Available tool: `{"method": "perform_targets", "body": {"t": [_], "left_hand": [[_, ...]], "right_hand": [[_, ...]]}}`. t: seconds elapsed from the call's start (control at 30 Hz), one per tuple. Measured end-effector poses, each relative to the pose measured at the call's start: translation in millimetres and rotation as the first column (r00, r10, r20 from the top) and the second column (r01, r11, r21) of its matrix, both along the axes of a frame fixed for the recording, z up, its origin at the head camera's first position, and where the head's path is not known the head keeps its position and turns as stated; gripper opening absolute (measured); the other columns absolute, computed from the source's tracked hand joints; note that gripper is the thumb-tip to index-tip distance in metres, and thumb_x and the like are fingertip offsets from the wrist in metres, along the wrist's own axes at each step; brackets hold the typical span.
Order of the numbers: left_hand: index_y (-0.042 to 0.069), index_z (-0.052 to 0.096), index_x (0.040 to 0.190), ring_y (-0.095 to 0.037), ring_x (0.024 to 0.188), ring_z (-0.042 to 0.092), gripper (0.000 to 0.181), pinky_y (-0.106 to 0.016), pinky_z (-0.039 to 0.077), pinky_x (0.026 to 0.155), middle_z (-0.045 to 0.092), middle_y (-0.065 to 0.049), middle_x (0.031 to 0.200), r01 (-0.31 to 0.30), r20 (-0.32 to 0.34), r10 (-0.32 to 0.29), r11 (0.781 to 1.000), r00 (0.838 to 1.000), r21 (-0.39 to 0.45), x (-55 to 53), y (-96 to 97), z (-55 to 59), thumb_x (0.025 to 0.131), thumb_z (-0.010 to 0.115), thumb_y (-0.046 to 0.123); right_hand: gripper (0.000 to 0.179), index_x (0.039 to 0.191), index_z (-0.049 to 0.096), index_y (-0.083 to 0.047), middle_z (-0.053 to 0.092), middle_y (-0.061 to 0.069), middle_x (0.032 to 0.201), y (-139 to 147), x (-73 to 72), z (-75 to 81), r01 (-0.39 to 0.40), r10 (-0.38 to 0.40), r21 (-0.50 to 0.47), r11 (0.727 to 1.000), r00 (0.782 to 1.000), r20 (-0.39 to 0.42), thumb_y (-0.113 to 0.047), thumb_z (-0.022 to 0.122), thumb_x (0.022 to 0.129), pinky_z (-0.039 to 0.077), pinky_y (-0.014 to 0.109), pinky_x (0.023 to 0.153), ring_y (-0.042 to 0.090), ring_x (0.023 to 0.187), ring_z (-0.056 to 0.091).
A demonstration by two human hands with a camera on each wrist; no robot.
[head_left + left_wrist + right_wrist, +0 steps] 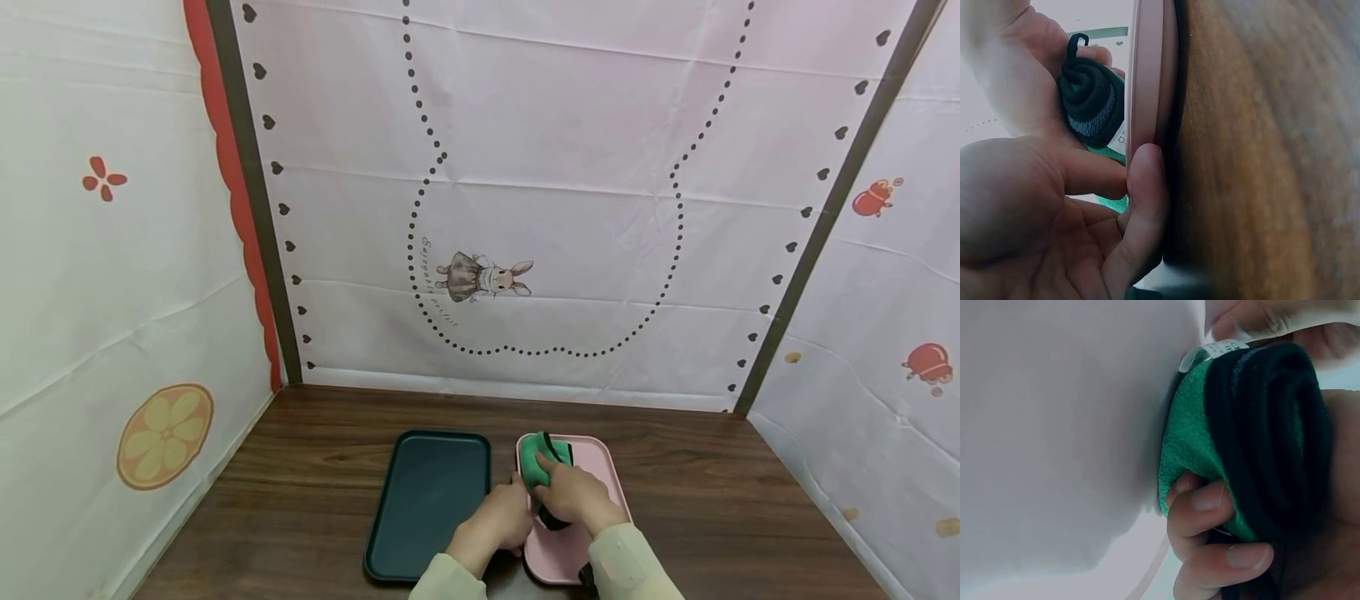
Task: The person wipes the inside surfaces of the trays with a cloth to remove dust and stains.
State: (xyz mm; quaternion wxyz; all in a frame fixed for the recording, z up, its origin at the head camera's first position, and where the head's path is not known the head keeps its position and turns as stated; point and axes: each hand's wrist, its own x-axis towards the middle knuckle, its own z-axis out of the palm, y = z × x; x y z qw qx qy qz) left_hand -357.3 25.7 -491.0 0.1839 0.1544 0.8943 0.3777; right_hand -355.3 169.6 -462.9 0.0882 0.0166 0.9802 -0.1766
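Observation:
A pink tray (551,560) lies on the table with a bunched green cloth (534,468) on its left part. The cloth is fuzzy, edged in black, with a black loop and a white tag. My right hand (576,493) grips the cloth against the tray; its curled fingers (1197,515) show in the right wrist view. At the tray's left edge, my left hand (502,515) pinches the rim (1146,81) between thumb and finger, as the left wrist view shows. Part of the cloth is hidden under the right hand.
A dark teal tray (435,492) lies flat just left of the pink one. The brown wooden table (712,508) runs back to a patterned white fabric wall (562,250), with similar walls at left and right.

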Motion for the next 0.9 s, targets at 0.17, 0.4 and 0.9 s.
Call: {"method": "perform_targets", "body": {"t": [0.17, 0.4, 0.9], "left_hand": [[-0.019, 0.023, 0.155, -0.010, 0.040, 0.055, 0.070, -0.023, 0.042, 0.038, 0.067, -0.026, 0.091, 0.012, -0.003, -0.012, 1.000, 1.000, -0.008, -0.5, 0.3, -0.8, 0.096, 0.056, -0.001], [-0.019, 0.027, 0.154, -0.008, 0.037, 0.054, 0.066, -0.021, 0.042, 0.037, 0.068, -0.023, 0.078, 0.017, -0.030, -0.018, 1.000, 0.999, -0.020, 0.3, 1.2, -2.6, 0.096, 0.054, -0.002], [-0.020, 0.024, 0.154, -0.006, 0.033, 0.050, 0.068, -0.021, 0.041, 0.035, 0.063, -0.006, 0.052, 0.016, -0.045, -0.017, 1.000, 0.999, -0.023, 3.5, 1.0, -3.8, 0.095, 0.053, -0.003]], "right_hand": [[0.059, 0.155, 0.052, -0.023, 0.066, 0.022, 0.138, 0, -3.9, 0.7, 0.006, -0.006, 0.009, 1.000, 1.000, 0.010, -0.033, 0.066, 0.098, 0.056, 0.058, 0.080, 0.039, 0.109, 0.070], [0.059, 0.155, 0.051, -0.024, 0.065, 0.023, 0.139, 0, -8.4, 2.0, 0.011, -0.011, 0.020, 1.000, 1.000, 0.025, -0.034, 0.066, 0.099, 0.056, 0.061, 0.082, 0.043, 0.113, 0.068], [0.060, 0.156, 0.049, -0.024, 0.064, 0.025, 0.139, 6, -12.0, -0.4, 0.006, -0.006, 0.004, 1.000, 1.000, 0.030, -0.033, 0.066, 0.099, 0.056, 0.059, 0.085, 0.041, 0.114, 0.068]]}}
